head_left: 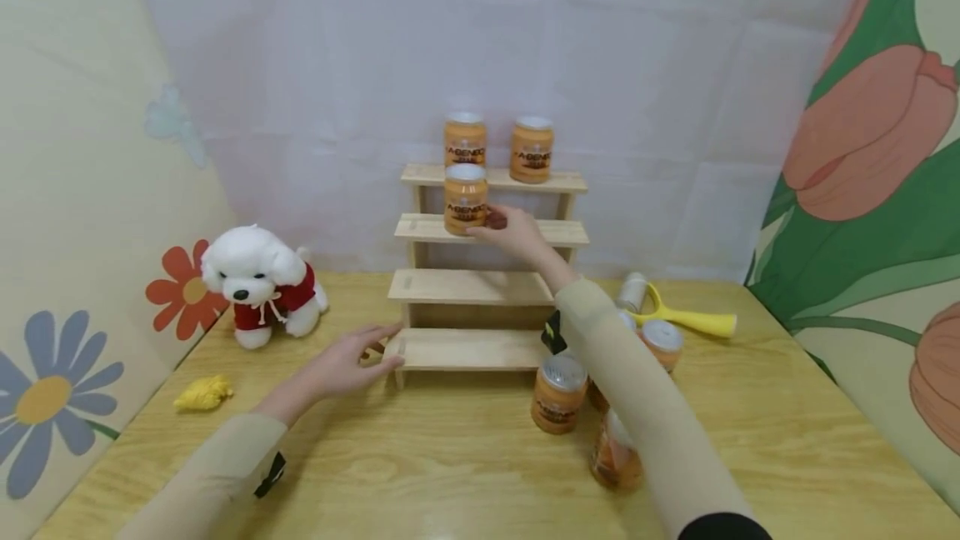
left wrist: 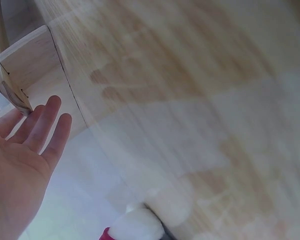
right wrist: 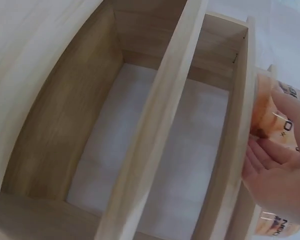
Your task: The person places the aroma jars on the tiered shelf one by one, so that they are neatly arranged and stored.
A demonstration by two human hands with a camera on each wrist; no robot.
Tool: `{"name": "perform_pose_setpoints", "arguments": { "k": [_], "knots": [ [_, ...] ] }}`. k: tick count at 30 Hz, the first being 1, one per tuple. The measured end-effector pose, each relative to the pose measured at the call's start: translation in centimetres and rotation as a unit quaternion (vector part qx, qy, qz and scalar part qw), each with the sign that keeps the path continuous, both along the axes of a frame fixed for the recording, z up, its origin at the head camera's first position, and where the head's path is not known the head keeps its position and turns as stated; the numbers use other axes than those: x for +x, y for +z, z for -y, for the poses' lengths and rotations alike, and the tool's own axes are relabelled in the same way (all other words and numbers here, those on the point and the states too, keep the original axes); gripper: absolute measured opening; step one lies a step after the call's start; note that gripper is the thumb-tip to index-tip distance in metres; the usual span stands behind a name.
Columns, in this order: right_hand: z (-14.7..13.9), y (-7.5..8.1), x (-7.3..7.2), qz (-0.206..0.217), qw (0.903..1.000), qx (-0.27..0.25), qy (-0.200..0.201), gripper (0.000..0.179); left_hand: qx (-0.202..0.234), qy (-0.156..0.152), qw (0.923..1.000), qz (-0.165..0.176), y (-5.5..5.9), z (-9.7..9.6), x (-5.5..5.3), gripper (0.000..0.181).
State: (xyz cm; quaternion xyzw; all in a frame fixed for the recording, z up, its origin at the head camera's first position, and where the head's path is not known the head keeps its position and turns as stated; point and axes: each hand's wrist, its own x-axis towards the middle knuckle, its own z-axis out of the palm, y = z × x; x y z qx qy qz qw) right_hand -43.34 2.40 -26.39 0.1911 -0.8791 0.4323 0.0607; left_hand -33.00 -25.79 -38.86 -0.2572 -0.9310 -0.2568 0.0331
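Observation:
An orange jar [head_left: 466, 205] with a pale lid stands upright at the second step from the top of a wooden tiered shelf [head_left: 450, 286]. My right hand [head_left: 513, 232] holds it from the right, thumb and fingers about its lower part. In the right wrist view that hand [right wrist: 280, 172] is against the jar [right wrist: 267, 112], beside the shelf boards. Two like jars stand on the top step; the left one is partly hidden. My left hand [head_left: 348, 363] is at the left end of the bottom step. The left wrist view shows its fingers [left wrist: 49, 117] extended at the board's corner.
Several more jars stand on the table [head_left: 420, 465] at the right, such as one jar [head_left: 559, 394], some behind my right forearm. Beyond them lies a yellow-handled tool [head_left: 697, 322]. A white plush dog [head_left: 258, 286] and a yellow bundle [head_left: 203, 393] are at the left.

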Motion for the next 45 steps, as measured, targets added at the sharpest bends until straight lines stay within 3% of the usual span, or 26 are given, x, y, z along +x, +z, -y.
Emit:
{"name": "perform_pose_setpoints", "arguments": {
  "k": [6, 14, 22, 38, 45],
  "knots": [
    [-2.0, 0.7, 1.0, 0.000, 0.9994, 0.033, 0.007, 0.056, 0.001, -0.001, 1.0000, 0.003, -0.1, -0.1, -0.2, 0.066],
    [-5.1, 1.8, 3.1, -0.017, 0.9990, 0.034, 0.025, 0.051, 0.005, -0.002, 0.9999, 0.012, 0.1, 0.1, -0.5, 0.067],
    [-8.9, 1.5, 4.8, -0.025, 0.9974, 0.028, 0.062, 0.048, 0.006, -0.003, 0.9999, 0.012, 0.1, 0.1, -0.5, 0.066],
    [-16.7, -2.2, 9.5, -0.027, 0.9976, 0.049, 0.039, 0.043, 0.002, -0.009, 0.9999, 0.008, 0.3, 0.2, -0.7, 0.065],
    [-19.6, -4.6, 10.3, -0.053, 0.9974, 0.049, 0.002, 0.046, 0.013, -0.014, 0.9998, 0.005, 0.1, 0.1, -0.5, 0.063]
  ]
}}
